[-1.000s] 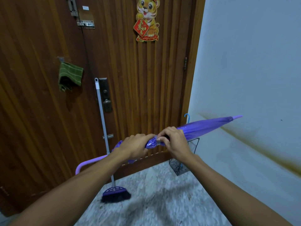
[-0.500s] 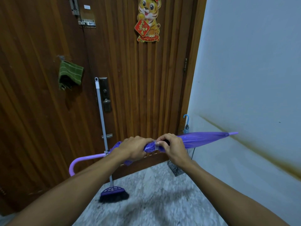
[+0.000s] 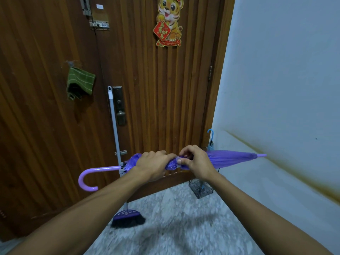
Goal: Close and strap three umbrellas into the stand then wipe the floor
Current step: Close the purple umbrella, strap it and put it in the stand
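Note:
I hold a closed purple umbrella (image 3: 231, 159) level in front of me, its hooked handle (image 3: 88, 178) to the left and its tip to the right. My left hand (image 3: 153, 165) is wrapped around the bunched canopy. My right hand (image 3: 195, 161) grips the canopy just beside it, fingertips pinching a pale strap around the folds. Behind my right hand, a wire umbrella stand (image 3: 201, 188) sits on the floor in the corner, with a blue umbrella (image 3: 211, 138) upright in it, its hooked handle showing.
A broom (image 3: 127, 217) leans against the wooden door (image 3: 156, 98). A green cloth (image 3: 80, 82) hangs on the door at the left. A pale wall (image 3: 285, 89) with a brown stain runs along the right. The floor (image 3: 174, 227) is grey marbled tile.
The umbrella has swung from tip-up to nearly level, its tip dropping along the wall and its handle moving left. Both hands stay on the canopy at the strap.

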